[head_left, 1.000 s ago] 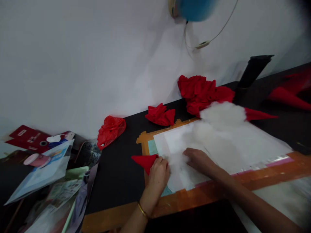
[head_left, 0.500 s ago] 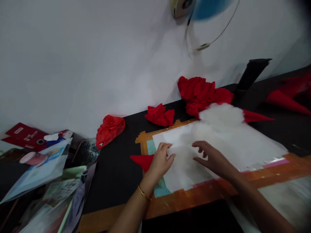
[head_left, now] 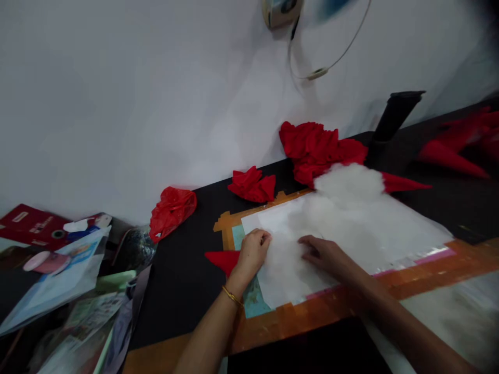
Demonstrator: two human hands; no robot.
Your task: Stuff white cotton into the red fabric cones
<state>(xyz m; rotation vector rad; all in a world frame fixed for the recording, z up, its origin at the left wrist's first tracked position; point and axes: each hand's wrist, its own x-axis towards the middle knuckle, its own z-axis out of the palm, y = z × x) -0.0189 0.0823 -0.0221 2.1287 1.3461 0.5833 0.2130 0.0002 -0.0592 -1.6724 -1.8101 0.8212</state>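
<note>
White fluffy stuffing [head_left: 292, 265] lies on a white sheet [head_left: 405, 223] taped to the black table. At its left side is my left hand [head_left: 255, 249], fingers closed; what they pinch, if anything, is hidden. My right hand [head_left: 322, 253] touches the right side of the stuffing, its fingers drawn together, and their hold is too small to make out. A red pointed cloth piece [head_left: 222, 259] sticks out left of my left wrist. Farther back, a bigger heap of white stuffing [head_left: 351, 184] has a red cone [head_left: 405, 183] beside it.
Crumpled red cloth [head_left: 253, 185], a red plastic bag [head_left: 171, 210] and a large red cloth pile [head_left: 319, 150] line the wall. A black holder [head_left: 397, 117] stands at the back right. Boxes and a pink-lidded jar [head_left: 47, 262] crowd the left.
The fingers of both hands have closed from a spread pose. My right hand has come down a little onto the stuffing. The whole view has shifted slightly.
</note>
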